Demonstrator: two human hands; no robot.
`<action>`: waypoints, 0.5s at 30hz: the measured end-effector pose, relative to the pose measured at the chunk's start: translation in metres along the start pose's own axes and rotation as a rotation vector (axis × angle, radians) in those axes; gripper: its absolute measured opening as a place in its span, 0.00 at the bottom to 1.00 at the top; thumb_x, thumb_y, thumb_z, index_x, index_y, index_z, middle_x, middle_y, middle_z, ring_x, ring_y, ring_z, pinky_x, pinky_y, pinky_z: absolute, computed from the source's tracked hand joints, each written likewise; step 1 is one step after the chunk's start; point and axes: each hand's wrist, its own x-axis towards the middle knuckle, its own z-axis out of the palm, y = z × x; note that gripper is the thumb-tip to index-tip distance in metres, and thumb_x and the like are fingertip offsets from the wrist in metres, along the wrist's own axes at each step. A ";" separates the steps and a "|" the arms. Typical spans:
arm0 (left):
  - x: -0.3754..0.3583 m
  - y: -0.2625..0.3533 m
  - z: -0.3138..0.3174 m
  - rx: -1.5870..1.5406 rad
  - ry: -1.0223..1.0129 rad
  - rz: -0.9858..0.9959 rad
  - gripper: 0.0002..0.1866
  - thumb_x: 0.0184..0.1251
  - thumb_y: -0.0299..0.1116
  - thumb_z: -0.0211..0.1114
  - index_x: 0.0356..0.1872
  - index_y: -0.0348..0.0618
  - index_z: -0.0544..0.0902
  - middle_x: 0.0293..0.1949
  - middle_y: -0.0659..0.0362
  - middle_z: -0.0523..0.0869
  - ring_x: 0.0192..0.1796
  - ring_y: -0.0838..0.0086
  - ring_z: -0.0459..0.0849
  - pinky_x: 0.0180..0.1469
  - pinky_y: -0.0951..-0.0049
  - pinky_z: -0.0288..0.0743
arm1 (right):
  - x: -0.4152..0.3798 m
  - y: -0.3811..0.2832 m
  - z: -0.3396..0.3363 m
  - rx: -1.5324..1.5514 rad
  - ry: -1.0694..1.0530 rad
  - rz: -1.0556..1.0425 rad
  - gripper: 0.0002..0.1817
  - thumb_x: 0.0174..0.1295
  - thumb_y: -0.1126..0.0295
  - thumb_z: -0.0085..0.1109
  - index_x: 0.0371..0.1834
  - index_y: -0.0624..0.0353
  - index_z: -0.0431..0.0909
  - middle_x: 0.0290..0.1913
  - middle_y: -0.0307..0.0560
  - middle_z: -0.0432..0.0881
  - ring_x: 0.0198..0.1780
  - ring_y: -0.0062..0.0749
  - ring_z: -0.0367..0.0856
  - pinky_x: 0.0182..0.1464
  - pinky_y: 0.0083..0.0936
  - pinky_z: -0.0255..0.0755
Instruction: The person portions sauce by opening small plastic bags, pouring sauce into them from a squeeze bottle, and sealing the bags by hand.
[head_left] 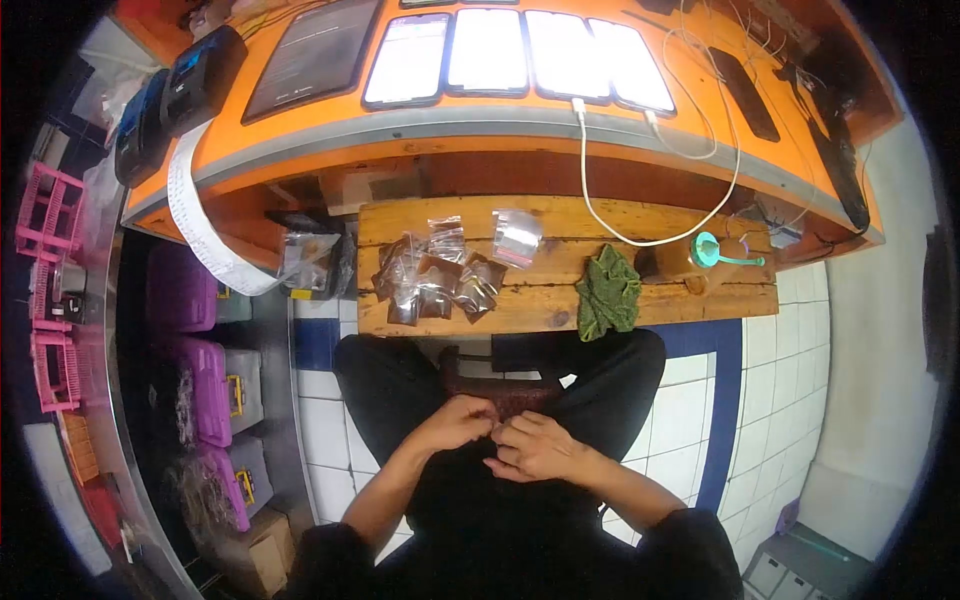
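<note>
Person seated, legs crossed, hands together over the lap, near the body. Left hand (455, 422) and right hand (535, 447) meet at the fingertips, both curled inward on something small between them; the item itself is hidden by the fingers, so I cannot tell what is pinched or whether either hand truly grips it. A dark reddish object (500, 392) lies on the lap just beyond the hands, touching or nearly touching them.

Farther away, a low wooden bench (700, 300) spans the floor in front of the knees. On it: a cluster of small clear plastic bags (435, 280) with dark contents at left centre, one clear bag (516, 236) apart to their right, a crumpled green cloth (607, 292) at the near edge, and a teal round object (708, 250) to the right.

Beyond the bench, an orange counter (700, 110) carries a row of lit phones (515, 55); a white cable (590, 180) drops from one phone toward the bench. Purple boxes (195, 370) are stacked at far left on the floor side.
</note>
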 end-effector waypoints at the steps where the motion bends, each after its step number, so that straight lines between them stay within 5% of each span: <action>1: -0.004 0.005 0.000 -0.064 -0.058 -0.020 0.06 0.60 0.24 0.58 0.33 0.36 0.82 0.25 0.64 0.80 0.30 0.81 0.76 0.34 0.80 0.71 | 0.000 0.005 0.003 -0.075 0.032 -0.058 0.17 0.58 0.54 0.64 0.19 0.53 0.80 0.30 0.38 0.77 0.34 0.29 0.77 0.35 0.24 0.71; 4: -0.007 -0.003 -0.005 -0.243 -0.026 -0.024 0.04 0.61 0.24 0.59 0.34 0.37 0.81 0.33 0.60 0.81 0.36 0.77 0.78 0.41 0.77 0.72 | 0.001 0.012 -0.004 -0.210 -0.099 0.041 0.17 0.59 0.53 0.63 0.20 0.51 0.81 0.24 0.35 0.77 0.26 0.29 0.78 0.31 0.25 0.70; 5: -0.006 -0.002 -0.004 -0.105 0.066 0.126 0.04 0.62 0.25 0.59 0.35 0.38 0.81 0.36 0.58 0.82 0.39 0.76 0.78 0.44 0.75 0.72 | -0.004 0.021 0.007 -0.194 0.001 0.083 0.15 0.60 0.51 0.62 0.26 0.50 0.83 0.22 0.36 0.79 0.22 0.33 0.79 0.28 0.29 0.72; 7: -0.004 0.001 0.002 0.157 0.226 0.426 0.03 0.63 0.26 0.61 0.35 0.38 0.81 0.44 0.54 0.82 0.45 0.73 0.79 0.49 0.71 0.72 | -0.007 0.026 0.005 -0.056 -0.071 0.283 0.14 0.61 0.52 0.61 0.32 0.50 0.84 0.25 0.40 0.82 0.24 0.37 0.82 0.29 0.34 0.74; 10: 0.003 0.021 0.015 0.114 0.306 0.402 0.06 0.66 0.30 0.63 0.37 0.39 0.80 0.53 0.51 0.80 0.53 0.68 0.78 0.55 0.67 0.70 | -0.023 0.031 0.000 0.418 -0.043 0.604 0.11 0.64 0.61 0.60 0.42 0.54 0.83 0.28 0.45 0.83 0.25 0.35 0.83 0.29 0.33 0.76; 13: 0.036 0.032 0.035 0.095 0.533 0.331 0.08 0.66 0.31 0.64 0.42 0.40 0.80 0.46 0.51 0.85 0.49 0.64 0.83 0.49 0.68 0.74 | -0.044 0.040 -0.003 0.880 0.140 0.843 0.16 0.69 0.73 0.56 0.58 0.61 0.78 0.31 0.49 0.84 0.26 0.24 0.81 0.27 0.22 0.76; 15: 0.074 0.042 0.048 0.149 0.595 0.326 0.10 0.66 0.31 0.65 0.44 0.40 0.80 0.42 0.51 0.86 0.48 0.62 0.84 0.49 0.66 0.75 | -0.062 0.042 -0.019 1.033 0.321 0.971 0.18 0.69 0.72 0.56 0.61 0.61 0.76 0.33 0.47 0.86 0.27 0.21 0.81 0.27 0.19 0.75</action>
